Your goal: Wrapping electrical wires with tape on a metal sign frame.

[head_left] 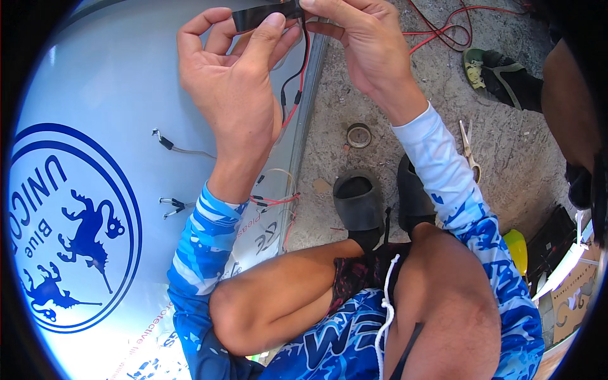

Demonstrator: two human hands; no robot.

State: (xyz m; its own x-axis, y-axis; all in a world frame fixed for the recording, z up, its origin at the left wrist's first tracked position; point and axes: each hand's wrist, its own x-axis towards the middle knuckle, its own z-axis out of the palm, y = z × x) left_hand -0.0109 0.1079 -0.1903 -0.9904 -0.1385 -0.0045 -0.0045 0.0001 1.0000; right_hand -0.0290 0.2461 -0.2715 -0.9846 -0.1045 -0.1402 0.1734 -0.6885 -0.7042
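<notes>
At my twelve o'clock, left hand [235, 71] and right hand [366, 45] pinch one black strip [254, 17]; at its five o'clock, two wires [298, 97], red and black, then one tape roll [360, 145]; at four, one pair of scissors [468, 151].

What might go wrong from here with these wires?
The black strip is held between the left hand and right hand, so a slip might tug the wires hanging below. The metal-tipped leads might scratch the panel underneath. The scissors near the shoes might get stepped on.
</notes>
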